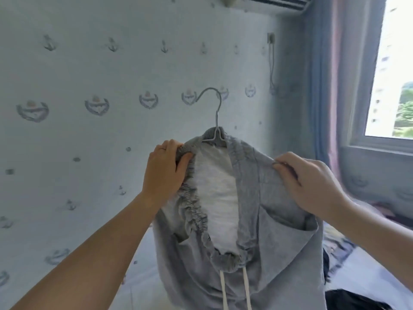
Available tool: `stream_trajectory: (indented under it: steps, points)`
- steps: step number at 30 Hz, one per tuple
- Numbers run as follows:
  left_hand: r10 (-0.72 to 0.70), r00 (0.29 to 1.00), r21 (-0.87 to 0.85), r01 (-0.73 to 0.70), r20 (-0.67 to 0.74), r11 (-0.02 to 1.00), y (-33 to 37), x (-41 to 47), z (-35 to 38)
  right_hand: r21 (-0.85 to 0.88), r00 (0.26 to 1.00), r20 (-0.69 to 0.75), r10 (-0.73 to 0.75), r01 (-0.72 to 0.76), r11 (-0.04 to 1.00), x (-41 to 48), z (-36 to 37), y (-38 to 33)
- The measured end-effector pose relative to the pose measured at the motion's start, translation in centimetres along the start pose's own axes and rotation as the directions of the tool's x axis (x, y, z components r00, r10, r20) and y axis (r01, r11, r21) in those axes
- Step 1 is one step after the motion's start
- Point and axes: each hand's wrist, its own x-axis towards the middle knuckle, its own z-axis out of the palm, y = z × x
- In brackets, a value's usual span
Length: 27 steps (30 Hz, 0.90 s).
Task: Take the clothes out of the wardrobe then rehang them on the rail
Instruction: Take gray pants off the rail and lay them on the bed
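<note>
Both-handed, left hand (166, 166) and right hand (306, 182) gripping grey sweatpants (268, 253), fingers curled, on hanger (215, 113)

We see a heather-grey garment (274, 253) with a white inner lining (219, 193) and 2 white drawcords (224, 291), on a pale grey hanger (218, 113). Behind it we note pale blue wallpaper (89, 70) patterned with grey-blue anchors and laurel crests. The curtain (324, 86) shows blue and dusty pink bands.
</note>
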Motion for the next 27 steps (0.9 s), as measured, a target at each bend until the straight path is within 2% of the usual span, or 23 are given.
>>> stream_trajectory:
  steps: [3, 7, 11, 16, 19, 27]
  points:
    - [-0.008, 0.995, -0.115, 0.019, 0.095, 0.993, -1.4, -1.0, 7.3, -0.084, 0.999, -0.005, 0.043, -0.043, 0.995, -2.0, 2.5, 3.5]
    - [0.008, 0.970, -0.258, 0.056, 0.243, 0.964, -2.5, -2.8, 16.5, -0.224, 0.982, 0.006, 0.188, -0.182, 0.957, -5.2, 5.2, 7.7]
    - [0.086, 0.924, -0.409, 0.079, 0.371, 0.909, -2.1, -4.6, 24.6, -0.356, 0.938, 0.003, 0.347, -0.324, 0.877, -8.8, 6.8, 11.2]
    - [0.217, 0.858, -0.549, 0.088, 0.466, 0.831, 0.6, -5.5, 32.5, -0.496, 0.856, -0.025, 0.517, -0.460, 0.737, -12.6, 6.4, 13.9]
    - [0.269, 0.833, -0.605, 0.096, 0.483, 0.790, 3.6, -4.5, 36.0, -0.547, 0.815, -0.086, 0.572, -0.519, 0.657, -13.5, 4.8, 15.5]
    - [0.360, 0.834, -0.724, 0.066, 0.418, 0.687, 13.8, -1.1, 43.5, -0.595, 0.748, -0.235, 0.621, -0.616, 0.516, -14.7, -1.4, 21.2]
